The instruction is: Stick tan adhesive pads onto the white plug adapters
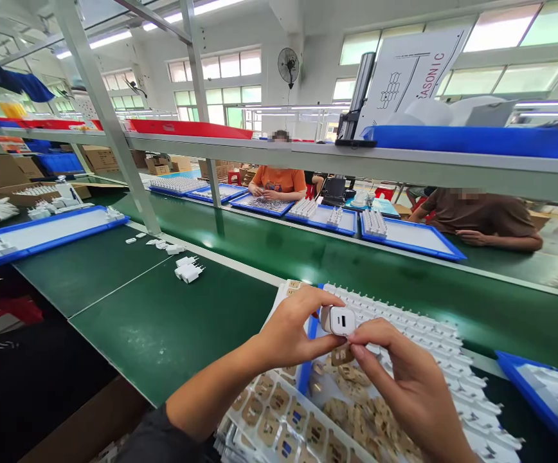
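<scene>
My left hand (293, 325) grips a white USB charger (342, 321) between thumb and fingers, its port face turned toward me. At the charger's lower right corner, the thumb and forefinger of my right hand (404, 373) are pinched together; whatever they hold is too small to make out. A tan piece (341, 355) shows just under the charger, close to the right thumb; whether it is held cannot be seen. Below my hands lie sheets of tan stickers (279, 400) and a heap of loose tan backing pieces (356, 411). Rows of white chargers (404, 321) stand in a blue-edged tray behind.
Several white chargers (189, 270) lie on the green bench (139, 334) to the left. A blue tray (57, 235) sits farther left, near another person's hands. A shelf (308, 154) on metal posts crosses above. Two people sit across the bench. Another blue tray (539, 392) is at right.
</scene>
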### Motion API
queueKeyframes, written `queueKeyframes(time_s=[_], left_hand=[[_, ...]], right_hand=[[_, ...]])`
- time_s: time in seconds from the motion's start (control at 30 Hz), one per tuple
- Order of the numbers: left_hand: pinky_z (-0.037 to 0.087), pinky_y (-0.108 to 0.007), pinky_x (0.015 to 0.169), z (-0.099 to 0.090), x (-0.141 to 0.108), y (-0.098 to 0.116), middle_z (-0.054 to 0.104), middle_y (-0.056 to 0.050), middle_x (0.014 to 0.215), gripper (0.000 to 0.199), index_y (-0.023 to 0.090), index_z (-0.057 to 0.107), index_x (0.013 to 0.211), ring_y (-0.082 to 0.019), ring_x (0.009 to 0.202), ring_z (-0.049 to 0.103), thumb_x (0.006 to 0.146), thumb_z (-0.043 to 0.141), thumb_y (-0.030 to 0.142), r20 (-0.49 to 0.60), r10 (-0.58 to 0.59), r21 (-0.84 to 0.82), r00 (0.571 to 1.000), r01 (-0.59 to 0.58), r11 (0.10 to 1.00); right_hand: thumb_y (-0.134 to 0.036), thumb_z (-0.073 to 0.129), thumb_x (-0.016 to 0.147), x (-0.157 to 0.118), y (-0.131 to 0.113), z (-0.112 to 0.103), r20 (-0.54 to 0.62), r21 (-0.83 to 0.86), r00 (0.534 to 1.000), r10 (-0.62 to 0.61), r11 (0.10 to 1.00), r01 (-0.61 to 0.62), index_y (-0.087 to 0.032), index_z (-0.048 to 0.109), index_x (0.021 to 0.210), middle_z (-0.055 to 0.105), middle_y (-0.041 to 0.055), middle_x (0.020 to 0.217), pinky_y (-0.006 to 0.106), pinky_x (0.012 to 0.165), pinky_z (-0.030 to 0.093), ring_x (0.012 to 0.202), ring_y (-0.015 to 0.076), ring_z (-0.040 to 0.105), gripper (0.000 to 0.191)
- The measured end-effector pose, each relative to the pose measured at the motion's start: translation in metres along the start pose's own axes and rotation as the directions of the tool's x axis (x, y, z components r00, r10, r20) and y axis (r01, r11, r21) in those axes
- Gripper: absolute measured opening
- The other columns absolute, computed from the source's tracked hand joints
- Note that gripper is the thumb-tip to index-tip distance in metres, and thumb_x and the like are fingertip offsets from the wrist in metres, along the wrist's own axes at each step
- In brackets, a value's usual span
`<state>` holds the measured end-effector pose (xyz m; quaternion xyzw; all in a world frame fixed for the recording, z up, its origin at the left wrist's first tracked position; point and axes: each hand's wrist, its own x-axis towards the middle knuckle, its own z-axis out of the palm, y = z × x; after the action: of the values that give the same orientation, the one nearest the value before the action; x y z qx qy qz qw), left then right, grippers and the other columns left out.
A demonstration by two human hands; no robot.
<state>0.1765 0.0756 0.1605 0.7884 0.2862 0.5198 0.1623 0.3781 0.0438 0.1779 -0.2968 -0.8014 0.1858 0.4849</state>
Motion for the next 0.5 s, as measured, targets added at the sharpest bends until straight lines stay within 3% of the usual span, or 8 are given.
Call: queueKeyframes(time_s=[0.17,0.5], left_hand=[[0.058,-0.033,0.081,-0.0015,0.0002,-0.0026,0.074,-0.010,0.114,0.034,0.021,0.064,0.117,-0.022,0.103,0.068,0.084,0.076,0.023,-0.073,0.064,0.069,0.995,-0.059,0.996],[0.059,-0.031,0.076,0.0039,-0.0022,-0.0042,0.073,-0.007,0.111,0.042,0.022,0.061,0.117,-0.021,0.097,0.068,0.078,0.072,0.011,-0.107,0.015,0.076,0.994,-0.007,0.997]], right_hand=[[-0.019,0.063,0.095,0.0006,0.0024,0.0015,-0.028,-0.028,0.999,0.020,0.999,-0.021,-0.025,0.069,0.097,0.073,0.0005,0.085,0.024,0.069,0.056,0.077,0.0147,0.071,0.009],[-0.029,0.066,0.093,0.0005,0.0082,0.0069,-0.194,0.018,0.961,0.195,0.981,-0.195,-0.024,0.072,0.094,0.075,0.0027,0.085,0.030,0.071,0.057,0.077,0.0176,0.071,0.008]])
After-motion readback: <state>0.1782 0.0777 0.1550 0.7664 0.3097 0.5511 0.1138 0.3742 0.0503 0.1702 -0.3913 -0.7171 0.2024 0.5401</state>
